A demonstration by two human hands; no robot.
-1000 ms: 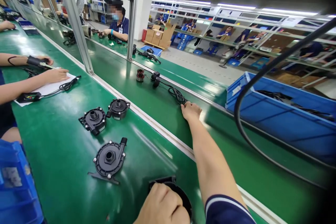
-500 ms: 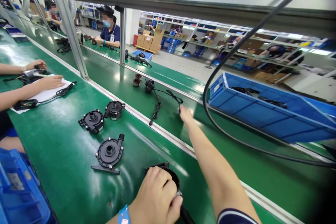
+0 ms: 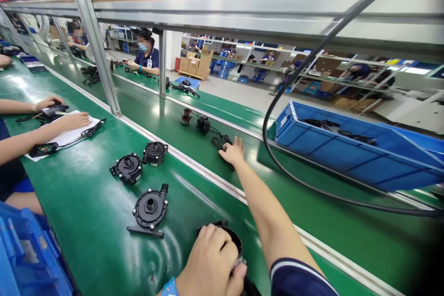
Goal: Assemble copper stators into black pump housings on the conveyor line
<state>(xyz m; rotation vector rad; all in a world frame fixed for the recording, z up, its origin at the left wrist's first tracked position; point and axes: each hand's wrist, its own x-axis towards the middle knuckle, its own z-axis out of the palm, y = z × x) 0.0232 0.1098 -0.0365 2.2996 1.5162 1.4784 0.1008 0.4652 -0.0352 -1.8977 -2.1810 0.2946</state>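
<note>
At the bottom centre, my left hand (image 3: 211, 259), with a blue wristband, is closed round a round black pump housing (image 3: 222, 225); its open side shows past my knuckles. My right arm reaches across to the green conveyor strip, where my right hand (image 3: 234, 151) rests with fingers stretched out on a bundle of black cable (image 3: 217, 141). Farther along that cable lie a black cylindrical part (image 3: 203, 124) and a copper-wound stator (image 3: 186, 116). On the bench left of my hands sit three black pumps: a near one (image 3: 151, 208), a middle one (image 3: 128, 167) and a far one (image 3: 155, 153).
A long blue bin (image 3: 347, 157) holding black cables stands beyond the strip. A thick black cable (image 3: 268, 148) loops down in front of it. At left, a co-worker's hands (image 3: 74, 120) rest by a white paper sheet (image 3: 71, 132). Blue crates (image 3: 31, 254) fill the lower left.
My right hand has moved slightly left, from pinching the cable's end to lying with spread fingers over the gathered cable. My left hand keeps its hold on the housing. The view has tilted up slightly.
</note>
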